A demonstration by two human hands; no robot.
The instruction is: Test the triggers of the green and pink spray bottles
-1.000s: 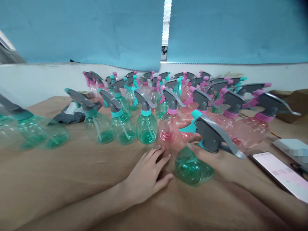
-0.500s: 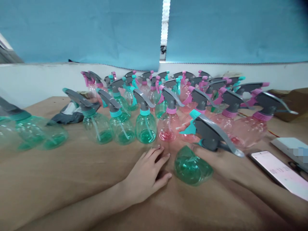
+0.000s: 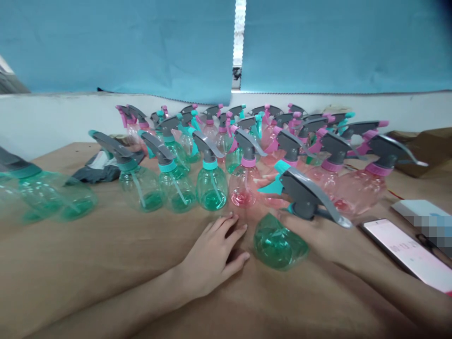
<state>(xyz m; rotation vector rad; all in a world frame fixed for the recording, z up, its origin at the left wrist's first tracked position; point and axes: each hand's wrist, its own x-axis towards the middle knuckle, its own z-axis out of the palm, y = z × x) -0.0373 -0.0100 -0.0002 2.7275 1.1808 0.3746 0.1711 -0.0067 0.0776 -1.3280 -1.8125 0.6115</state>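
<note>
My left hand (image 3: 216,252) lies palm down on the table, its fingers spread and holding nothing. Just beyond its fingertips stand a green spray bottle (image 3: 212,188) with a teal collar and a pink spray bottle (image 3: 244,186), each with a little liquid inside. To its right is a green bottle body (image 3: 280,242), with a grey sprayer head (image 3: 305,190) with a teal trigger above it; how the two join looks distorted. My right hand (image 3: 266,181) reaches behind that sprayer head, stretched fingertips showing near the pink bottles. Its palm is mostly hidden.
Several more spray bottles (image 3: 173,146), green and pink, crowd the back of the table. A phone (image 3: 406,252) showing a timer and a white box (image 3: 420,214) lie at the right. A dark plastic bag (image 3: 102,169) sits back left; a brown carton (image 3: 427,150) stands back right.
The whole view has shifted slightly, so things sit a little further left. Both hands and the bottles keep nearly the same places relative to each other.
</note>
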